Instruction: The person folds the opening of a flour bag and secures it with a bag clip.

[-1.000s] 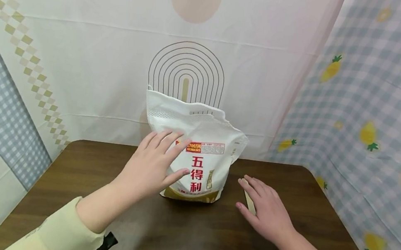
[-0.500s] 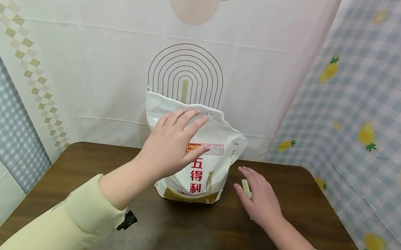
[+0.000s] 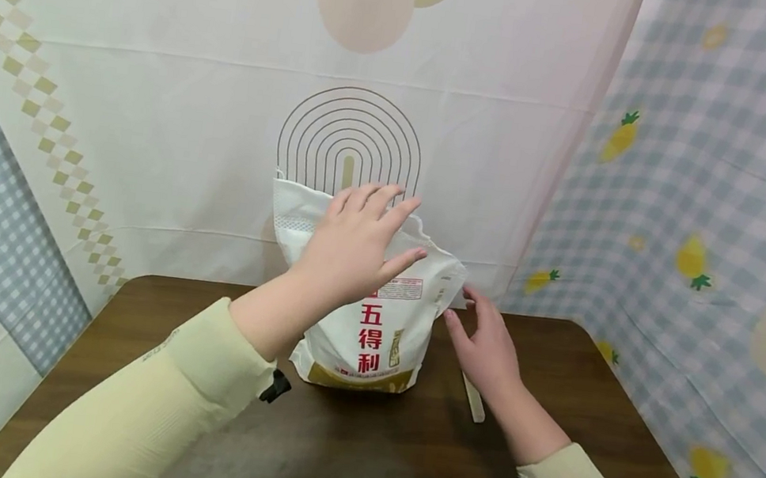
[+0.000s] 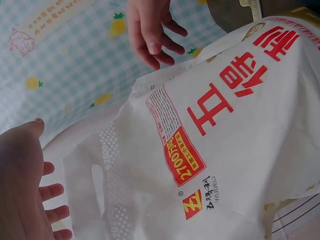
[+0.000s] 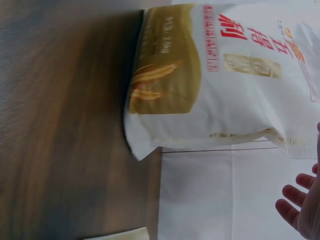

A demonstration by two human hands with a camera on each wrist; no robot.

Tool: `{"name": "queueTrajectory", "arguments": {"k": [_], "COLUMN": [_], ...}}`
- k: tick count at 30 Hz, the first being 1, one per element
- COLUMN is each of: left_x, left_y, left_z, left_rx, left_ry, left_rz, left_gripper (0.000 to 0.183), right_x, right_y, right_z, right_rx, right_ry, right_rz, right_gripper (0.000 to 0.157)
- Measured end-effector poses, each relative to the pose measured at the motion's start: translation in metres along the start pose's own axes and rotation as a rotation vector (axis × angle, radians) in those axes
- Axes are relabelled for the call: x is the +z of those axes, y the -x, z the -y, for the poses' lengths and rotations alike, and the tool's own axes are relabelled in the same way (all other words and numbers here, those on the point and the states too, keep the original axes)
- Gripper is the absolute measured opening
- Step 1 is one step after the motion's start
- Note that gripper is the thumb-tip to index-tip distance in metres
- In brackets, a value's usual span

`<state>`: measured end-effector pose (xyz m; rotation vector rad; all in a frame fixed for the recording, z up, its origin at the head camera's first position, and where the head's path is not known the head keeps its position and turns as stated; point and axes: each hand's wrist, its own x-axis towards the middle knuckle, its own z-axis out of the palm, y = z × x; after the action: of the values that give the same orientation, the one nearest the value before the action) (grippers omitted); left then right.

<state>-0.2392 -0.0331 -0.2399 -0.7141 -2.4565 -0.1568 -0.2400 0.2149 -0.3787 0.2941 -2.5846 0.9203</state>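
Observation:
A white flour bag (image 3: 398,352) with red characters and a gold base stands upright on the table, its loose top leaning left. My left hand (image 3: 356,248) is raised before the bag's top edge, fingers spread. In the left wrist view a gap shows between the left fingers (image 4: 54,202) and the bag's top with its handle slot (image 4: 97,187). My right hand (image 3: 488,347) is at the bag's upper right corner, fingers loosely bent. Whether it touches the bag I cannot tell. Neither hand grips anything.
A narrow pale strip (image 3: 474,398) lies on the brown wooden table (image 3: 356,459) right of the bag, partly covered by the right hand. Behind the table hangs a white patterned cloth (image 3: 226,116). A blue checked cloth (image 3: 654,248) hangs along the right side.
My left hand has moved up and right, from the bag's front to its top edge. My right hand has moved up and left from above the strip to the bag's corner.

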Motion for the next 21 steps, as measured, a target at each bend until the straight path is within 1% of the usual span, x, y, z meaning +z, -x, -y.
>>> {"name": "queueTrajectory", "arguments": {"k": [6, 11, 17, 21], "left_x": [0.003, 0.007, 0.009, 0.006], "left_y": [-0.013, -0.019, -0.023, -0.024], "left_z": [-0.003, -0.004, -0.004, -0.004], "left_rx": [0.009, 0.01, 0.007, -0.002], "left_ry": [-0.041, -0.068, -0.071, -0.061], "left_rz": [0.023, 0.065, 0.107, 0.124], "left_gripper": [0.068, 0.067, 0.066, 0.062], "right_x": [0.003, 0.007, 0.007, 0.003], "right_y": [-0.013, -0.02, -0.027, -0.029], "right_z": [0.006, 0.009, 0.012, 0.015], "right_rx": [0.052, 0.068, 0.085, 0.078], "right_ry": [-0.098, -0.172, -0.259, -0.26], "right_rz": [-0.001, -0.015, -0.065, -0.11], "right_gripper": [0.067, 0.058, 0.049, 0.045]}}
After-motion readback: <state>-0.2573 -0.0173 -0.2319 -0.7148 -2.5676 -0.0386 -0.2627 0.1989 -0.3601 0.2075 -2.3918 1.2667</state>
